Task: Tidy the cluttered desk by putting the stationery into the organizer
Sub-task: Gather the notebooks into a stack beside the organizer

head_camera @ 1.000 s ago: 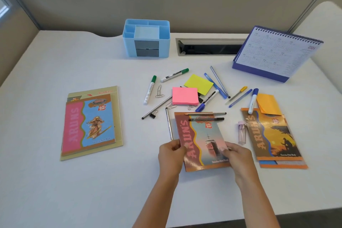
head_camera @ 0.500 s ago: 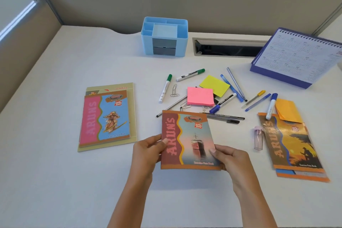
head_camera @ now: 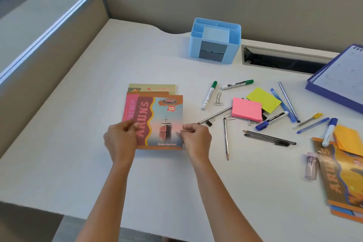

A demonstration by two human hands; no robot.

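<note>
The left hand (head_camera: 121, 139) is gripping the left edge of the ship notebook (head_camera: 161, 122), thumb on the cover and fingers curled round the edge; the right hand (head_camera: 196, 137) is pinching the notebook's right edge, its fingers curled in tight. The ship notebook is lying on top of a pink notebook (head_camera: 130, 107), which is itself sitting on a larger beige book (head_camera: 152, 87); the pile is resting on the white bench (head_camera: 78, 143), left of the loose clutter.

The blue organizer (head_camera: 215, 41) is standing upright at the back of the bench, well apart from both hands, just beside a long cable slot (head_camera: 280, 61); nothing is showing above its rim.

Two green markers (head_camera: 209, 94) are lying in front of the organizer; a pink sticky pad (head_camera: 246, 112) is overlapping a yellow sticky pad (head_camera: 263, 99); a blue marker (head_camera: 272, 121) is touching the pink pad's near corner. A pencil (head_camera: 226, 138) is pointing toward the near edge; two black pens (head_camera: 269, 137) are lying side by side near it. At the right, an orange notebook (head_camera: 341, 175) is lying near the edge with a small clear case (head_camera: 311, 165) just beside it; a desk calendar (head_camera: 337, 78) is standing behind.
</note>
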